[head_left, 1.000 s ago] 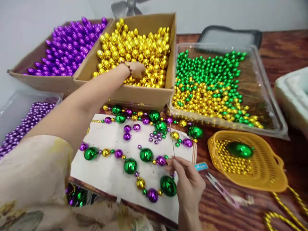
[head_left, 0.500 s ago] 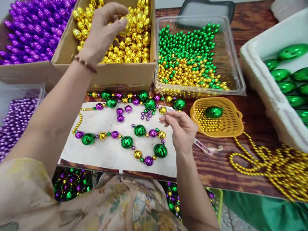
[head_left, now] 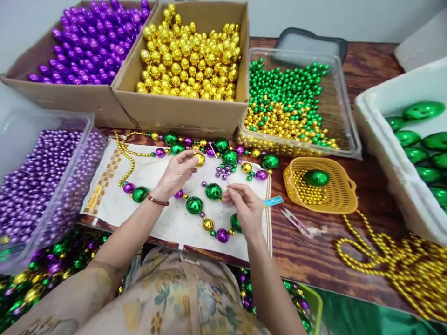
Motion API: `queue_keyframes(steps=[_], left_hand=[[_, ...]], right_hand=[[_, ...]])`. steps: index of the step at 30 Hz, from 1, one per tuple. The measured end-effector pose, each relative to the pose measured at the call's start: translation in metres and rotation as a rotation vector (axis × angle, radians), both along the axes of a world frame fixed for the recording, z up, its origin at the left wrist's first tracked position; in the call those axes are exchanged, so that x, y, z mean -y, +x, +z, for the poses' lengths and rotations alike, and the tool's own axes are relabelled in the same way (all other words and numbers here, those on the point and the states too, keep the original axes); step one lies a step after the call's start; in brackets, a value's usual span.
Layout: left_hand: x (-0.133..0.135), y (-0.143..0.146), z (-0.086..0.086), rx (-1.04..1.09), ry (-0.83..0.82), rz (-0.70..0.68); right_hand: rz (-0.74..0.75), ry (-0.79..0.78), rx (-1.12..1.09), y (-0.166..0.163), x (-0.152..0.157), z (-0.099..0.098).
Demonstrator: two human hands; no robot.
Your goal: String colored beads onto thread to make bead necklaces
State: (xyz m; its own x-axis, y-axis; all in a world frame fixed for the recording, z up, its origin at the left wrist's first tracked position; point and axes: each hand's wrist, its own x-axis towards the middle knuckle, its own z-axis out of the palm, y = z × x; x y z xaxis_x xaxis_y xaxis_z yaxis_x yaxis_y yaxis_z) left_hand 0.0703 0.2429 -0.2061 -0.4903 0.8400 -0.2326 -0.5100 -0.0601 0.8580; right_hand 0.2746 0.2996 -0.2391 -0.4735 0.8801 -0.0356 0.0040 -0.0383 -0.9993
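My left hand [head_left: 176, 174] pinches one gold bead [head_left: 199, 160] over the white cloth [head_left: 157, 232]. A thin needle [head_left: 214, 154] slants up from the fingertips of my right hand [head_left: 244, 207], its tip a little right of the gold bead and apart from it. Beneath the hands lies a bead strand with large green beads [head_left: 194, 205], purple beads [head_left: 222, 236] and gold ones; my right hand covers part of it. A small cluster of lilac beads [head_left: 222, 172] rests between the hands. Along the cloth's far edge runs another mixed strand [head_left: 221, 144].
Cardboard boxes of purple beads [head_left: 94, 46] and gold beads [head_left: 190, 60] stand at the back. Clear tubs hold lilac beads [head_left: 38, 172] and green and gold beads [head_left: 286, 88]. Right are a yellow basket [head_left: 340, 186], snips [head_left: 296, 222], gold chains [head_left: 412, 265] and a foam box [head_left: 387, 153].
My left hand has come from the gold bead box down over the cloth, carrying a gold bead. My right hand still holds the needle, now tilted to the left. The view has shifted.
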Motion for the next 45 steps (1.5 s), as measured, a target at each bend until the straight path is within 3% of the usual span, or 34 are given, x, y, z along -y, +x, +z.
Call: queue_keyframes(steps=[4, 13, 25, 37, 45], left_hand=[[-0.006, 0.0, 0.006, 0.181, 0.079, -0.02], [-0.016, 0.0, 0.01, 0.373, 0.062, 0.009], [-0.021, 0.005, 0.017, 0.38, 0.093, 0.034], [-0.016, 0.022, 0.027, 0.235, 0.209, 0.019], [-0.008, 0.031, 0.032, 0.14, 0.276, 0.003]], right_hand=[[0.002, 0.067, 0.013, 0.006, 0.005, 0.0], [0.083, 0.218, 0.078, 0.016, 0.011, -0.003], [0.085, 0.272, 0.097, 0.014, 0.009, -0.005], [0.052, 0.196, 0.06, 0.004, 0.01, -0.018], [0.063, 0.19, 0.013, -0.004, 0.004, -0.014]])
